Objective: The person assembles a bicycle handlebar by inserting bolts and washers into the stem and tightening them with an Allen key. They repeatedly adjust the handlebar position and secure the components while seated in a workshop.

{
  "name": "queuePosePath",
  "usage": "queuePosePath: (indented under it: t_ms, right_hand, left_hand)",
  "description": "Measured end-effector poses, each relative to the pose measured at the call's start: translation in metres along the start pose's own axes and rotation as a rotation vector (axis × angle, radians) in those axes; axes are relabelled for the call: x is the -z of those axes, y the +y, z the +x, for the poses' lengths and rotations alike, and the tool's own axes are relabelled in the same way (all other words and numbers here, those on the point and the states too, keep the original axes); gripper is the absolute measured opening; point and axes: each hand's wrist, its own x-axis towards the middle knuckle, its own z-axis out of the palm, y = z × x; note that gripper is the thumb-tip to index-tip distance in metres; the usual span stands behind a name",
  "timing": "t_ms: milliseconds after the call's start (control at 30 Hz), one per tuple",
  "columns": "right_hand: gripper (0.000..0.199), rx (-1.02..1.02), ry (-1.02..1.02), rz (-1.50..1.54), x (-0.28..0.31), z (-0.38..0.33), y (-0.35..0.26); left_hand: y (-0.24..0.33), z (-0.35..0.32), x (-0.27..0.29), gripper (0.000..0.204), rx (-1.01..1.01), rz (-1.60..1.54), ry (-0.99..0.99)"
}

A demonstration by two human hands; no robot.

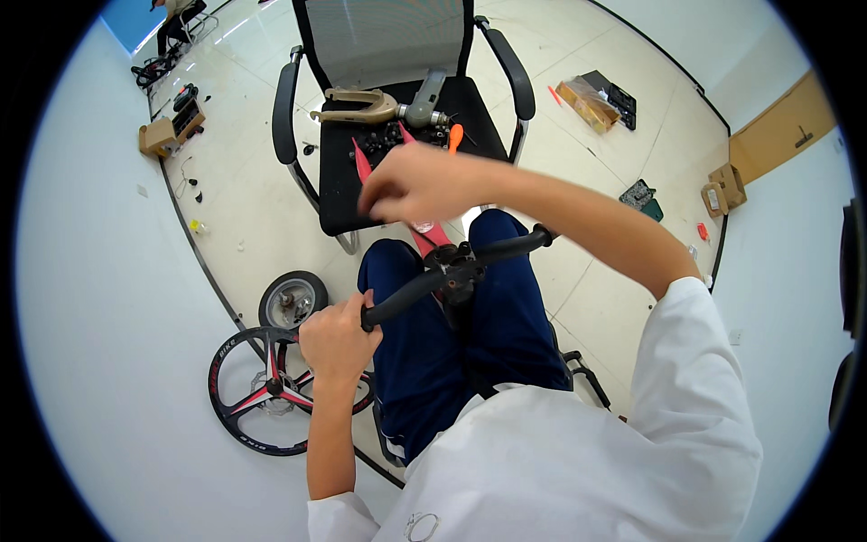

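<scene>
A black bicycle handlebar [415, 298] lies slanted across my lap, its stem clamp in the middle. My left hand [341, 339] is closed round its left end. Past the clamp, a red-pink bike part with two prongs [430, 235] runs up to the chair seat. Over that part hovers my right hand [420, 185], with bent fingers smeared by motion; whether they hold anything is hidden. Beyond it on the seat lie a tan fork [361, 110], a grey-green metal arm [423, 110], small black parts [379, 143] and an orange-handled tool [456, 137].
A black chair [339, 194] with armrests stands facing me. At my left are a three-spoke wheel [237, 411] and a small tyred wheel [316, 287]. Boxes [161, 137], a yellow carton [587, 107] and a tool case [623, 104] sit on the floor. Another person [176, 18] sits far left.
</scene>
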Motion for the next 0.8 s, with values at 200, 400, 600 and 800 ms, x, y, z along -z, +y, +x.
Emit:
queuePosePath:
  t_ms: [200,400,600,800]
  right_hand:
    - [0.019,0.21,-0.163,-0.179,-0.051,-0.039,-0.065]
    - [0.021,0.488,0.157,-0.396,-0.052,-0.109,-0.054]
    - [0.025,0.283,0.415,-0.43,-0.039,-0.131,-0.019]
    - [0.025,0.05,0.126,0.128,0.0,-0.118,0.008]
  left_hand:
    - [-0.009,-0.007,-0.001,0.026,0.015,-0.037,0.02]
    - [-0.011,-0.009,-0.004,0.025,0.072,-0.033,-0.009]
    - [-0.015,-0.006,-0.004,0.026,0.052,-0.044,-0.015]
    - [-0.019,0.001,-0.008,0.032,0.057,-0.102,-0.024]
